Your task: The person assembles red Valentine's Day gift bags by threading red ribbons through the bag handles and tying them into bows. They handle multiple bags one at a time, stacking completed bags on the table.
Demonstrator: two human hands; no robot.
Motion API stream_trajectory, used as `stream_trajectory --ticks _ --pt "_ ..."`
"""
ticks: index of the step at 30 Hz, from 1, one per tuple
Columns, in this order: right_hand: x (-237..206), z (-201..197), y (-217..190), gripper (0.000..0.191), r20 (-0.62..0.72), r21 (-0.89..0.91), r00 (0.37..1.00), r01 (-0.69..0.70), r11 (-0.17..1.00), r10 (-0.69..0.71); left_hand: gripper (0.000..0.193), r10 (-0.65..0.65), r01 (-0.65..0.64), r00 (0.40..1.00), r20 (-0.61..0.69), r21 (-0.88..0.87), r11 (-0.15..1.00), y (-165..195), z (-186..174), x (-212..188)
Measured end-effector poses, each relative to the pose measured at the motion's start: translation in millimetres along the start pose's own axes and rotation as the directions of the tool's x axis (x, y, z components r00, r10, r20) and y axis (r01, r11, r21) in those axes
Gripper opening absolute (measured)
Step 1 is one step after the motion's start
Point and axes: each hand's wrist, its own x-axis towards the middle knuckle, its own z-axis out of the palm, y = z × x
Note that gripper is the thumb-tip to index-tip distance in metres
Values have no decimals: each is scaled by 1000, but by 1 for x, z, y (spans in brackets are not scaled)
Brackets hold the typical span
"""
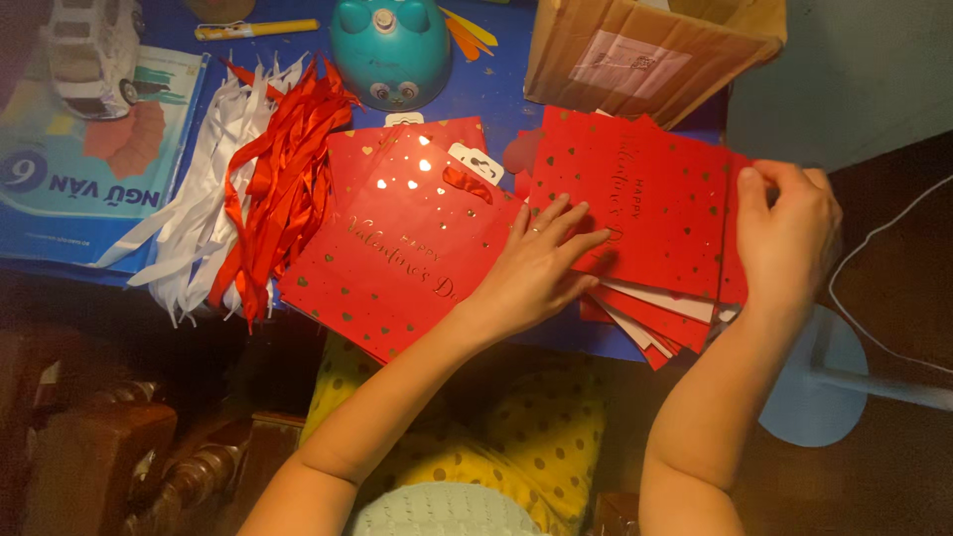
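Red paper bags with gold hearts lie in two lots on the blue table [496, 94]. The right stack of flat bags [645, 199] sits near the table's near edge, towards its right end, fanned so that red and white edges show at its lower corner. The left hand [541, 263] lies flat on this stack's left part, fingers spread, its grip wide and holding nothing. The right hand [784, 233] pinches the stack's right edge, thumb on top and fingers curled behind, its grip narrow on the topmost bags. Just beside the stack, to the left, lies another bag [397, 238] with a white hang tag [476, 162]. Further left, a bundle of red ribbons [288, 179] rests against white ribbons [204, 218]. At the far edge stand a teal round toy [389, 45] and a cardboard box [645, 55].
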Motion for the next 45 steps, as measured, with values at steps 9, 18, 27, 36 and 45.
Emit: stream_trajectory --ticks 9,18,27,36,45 --pt "-18 54 -141 15 216 549 949 76 833 -229 81 -179 180 984 -24 190 965 -3 -44 -38" --pt "-29 65 -177 17 278 481 882 215 850 -380 77 -258 224 964 60 336 915 -33 -89 -72" --pt "-24 49 -169 19 385 432 887 73 899 -256 70 -225 177 961 161 268 947 -43 -118 -79" --pt "-33 61 -193 17 334 514 884 120 849 -327 19 -266 331 918 -294 199 922 -65 -87 -41" --pt "-33 46 -189 18 509 485 783 82 871 -358 16 -304 362 910 -283 180 915 -62 -71 -37"
